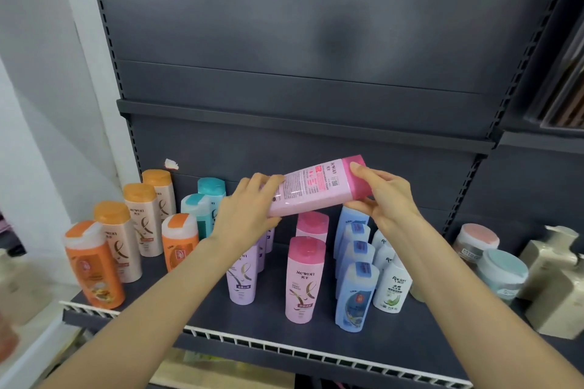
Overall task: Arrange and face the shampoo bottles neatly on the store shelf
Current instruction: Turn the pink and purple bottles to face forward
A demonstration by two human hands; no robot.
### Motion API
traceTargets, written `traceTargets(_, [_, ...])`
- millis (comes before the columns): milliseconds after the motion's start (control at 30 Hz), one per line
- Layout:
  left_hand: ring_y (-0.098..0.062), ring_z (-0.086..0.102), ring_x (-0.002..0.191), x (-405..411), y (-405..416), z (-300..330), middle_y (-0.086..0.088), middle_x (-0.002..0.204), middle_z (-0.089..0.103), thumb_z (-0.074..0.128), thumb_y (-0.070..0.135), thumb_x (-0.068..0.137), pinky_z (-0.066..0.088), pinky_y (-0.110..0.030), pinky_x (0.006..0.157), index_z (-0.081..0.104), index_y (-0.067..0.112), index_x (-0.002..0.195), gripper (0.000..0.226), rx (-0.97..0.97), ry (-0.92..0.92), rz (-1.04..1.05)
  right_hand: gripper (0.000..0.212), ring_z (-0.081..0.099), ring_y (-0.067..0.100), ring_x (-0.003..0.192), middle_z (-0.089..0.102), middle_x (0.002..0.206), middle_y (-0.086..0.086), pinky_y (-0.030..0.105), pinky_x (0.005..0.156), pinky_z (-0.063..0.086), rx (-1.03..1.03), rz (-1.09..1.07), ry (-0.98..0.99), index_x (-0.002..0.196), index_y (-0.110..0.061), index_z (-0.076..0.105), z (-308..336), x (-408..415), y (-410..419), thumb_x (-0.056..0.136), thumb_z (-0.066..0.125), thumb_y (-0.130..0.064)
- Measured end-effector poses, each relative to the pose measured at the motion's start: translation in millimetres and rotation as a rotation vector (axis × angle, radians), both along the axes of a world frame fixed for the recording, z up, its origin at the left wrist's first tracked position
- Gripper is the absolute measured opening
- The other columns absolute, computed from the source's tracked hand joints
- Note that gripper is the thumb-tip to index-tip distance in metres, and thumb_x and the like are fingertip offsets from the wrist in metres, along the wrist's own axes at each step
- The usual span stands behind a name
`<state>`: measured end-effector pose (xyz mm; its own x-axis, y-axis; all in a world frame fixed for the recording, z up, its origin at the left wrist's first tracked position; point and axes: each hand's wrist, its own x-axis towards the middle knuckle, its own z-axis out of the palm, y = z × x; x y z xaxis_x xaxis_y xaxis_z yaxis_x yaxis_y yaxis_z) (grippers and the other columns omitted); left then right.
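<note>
A pink shampoo bottle (313, 188) lies sideways in the air above the shelf, back label up, cap to the right. My left hand (245, 215) grips its base end and my right hand (384, 196) holds its pink cap end. Below stand two pink bottles (305, 281), a lilac bottle (241, 278) partly behind my left wrist, a row of blue bottles (355, 297), white Rocion bottles (392, 289), teal bottles (202, 202), and orange-capped cream and orange bottles (139, 224) at the left.
The dark shelf (259, 322) has a white front rail (284, 346). An upper shelf ledge (300, 121) runs close above the held bottle. Jars (502, 271) and beige boxes (556, 303) stand on the neighbouring shelf at right.
</note>
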<state>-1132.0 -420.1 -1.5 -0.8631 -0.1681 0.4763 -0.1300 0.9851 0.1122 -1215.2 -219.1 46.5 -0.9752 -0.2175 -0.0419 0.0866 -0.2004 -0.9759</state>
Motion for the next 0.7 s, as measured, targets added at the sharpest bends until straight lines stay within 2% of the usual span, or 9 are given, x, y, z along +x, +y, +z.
traceTargets(67, [-0.018, 0.045, 0.116, -5, -4, 0, 0.004, 0.135, 0.045, 0.065, 0.032, 0.081, 0.047, -0.033, 0.077, 0.032, 0.029, 0.142, 0.070, 0.038, 0.021, -0.044, 0.035, 0.070, 0.024, 0.089, 0.069, 0.104, 0.015, 0.029, 0.063, 0.059, 0.016, 0.091, 0.014, 0.111, -0.001, 0.061, 1, -9, 3, 0.085, 0.069, -0.024])
traceTargets(167, [-0.018, 0.052, 0.114, -13, -12, -1, 0.007, 0.135, 0.051, 0.067, 0.029, 0.078, 0.045, -0.030, 0.080, 0.037, 0.031, 0.142, 0.071, 0.151, 0.040, -0.096, 0.030, 0.066, 0.021, 0.105, 0.068, 0.113, 0.015, 0.029, 0.087, 0.056, -0.009, 0.269, 0.123, 0.112, 0.000, 0.063, -1, -22, 7, 0.092, 0.059, -0.022])
traceTargets(233, [-0.015, 0.057, 0.109, -19, -18, -3, 0.008, 0.130, 0.057, 0.071, 0.028, 0.075, 0.045, -0.026, 0.080, 0.042, 0.032, 0.139, 0.070, 0.297, 0.039, -0.137, 0.029, 0.061, 0.016, 0.113, 0.066, 0.119, 0.010, 0.026, 0.096, 0.049, -0.044, 0.348, 0.193, 0.118, -0.004, 0.061, -2, -30, 7, 0.093, 0.057, -0.017])
traceTargets(367, [0.001, 0.058, 0.097, -32, -30, -3, 0.019, 0.116, 0.059, 0.077, 0.020, 0.073, 0.047, -0.019, 0.085, 0.048, 0.037, 0.132, 0.068, 0.550, 0.012, -0.258, 0.057, 0.058, 0.010, 0.116, 0.057, 0.131, 0.000, 0.028, 0.095, 0.050, -0.003, 0.380, 0.260, 0.140, -0.021, 0.041, -1, -51, 2, 0.088, 0.061, -0.010])
traceTargets(433, [0.008, 0.057, 0.097, -37, -32, -1, 0.025, 0.113, 0.058, 0.077, 0.016, 0.072, 0.047, -0.016, 0.086, 0.045, 0.047, 0.125, 0.069, 0.645, -0.026, -0.301, 0.061, 0.057, 0.008, 0.117, 0.055, 0.131, -0.004, 0.027, 0.096, 0.049, 0.041, 0.425, 0.312, 0.141, -0.028, 0.041, 3, -61, -1, 0.086, 0.062, -0.011])
traceTargets(500, [0.004, 0.059, 0.102, -45, -33, -1, 0.026, 0.114, 0.061, 0.076, 0.017, 0.070, 0.049, -0.019, 0.088, 0.046, 0.053, 0.121, 0.069, 0.737, -0.074, -0.335, 0.056, 0.058, 0.011, 0.117, 0.058, 0.128, -0.003, 0.029, 0.096, 0.049, 0.038, 0.470, 0.351, 0.135, -0.027, 0.048, 9, -69, -6, 0.084, 0.064, -0.009])
traceTargets(567, [0.000, 0.061, 0.104, -54, -33, -3, 0.027, 0.113, 0.064, 0.074, 0.018, 0.068, 0.051, -0.023, 0.087, 0.050, 0.055, 0.116, 0.066, 0.807, -0.106, -0.368, 0.046, 0.061, 0.016, 0.109, 0.064, 0.117, -0.001, 0.034, 0.092, 0.053, 0.037, 0.427, 0.398, 0.123, -0.020, 0.058, 13, -75, -10, 0.082, 0.066, -0.002])
traceTargets(700, [-0.001, 0.062, 0.105, -73, -37, -12, 0.027, 0.110, 0.065, 0.073, 0.002, 0.074, 0.052, -0.024, 0.088, 0.054, 0.047, 0.114, 0.063, 0.904, -0.097, -0.409, 0.037, 0.064, 0.015, 0.093, 0.067, 0.102, -0.003, 0.043, 0.084, 0.057, 0.090, 0.278, 0.455, 0.105, -0.023, 0.066, 15, -87, -21, 0.074, 0.074, -0.004])
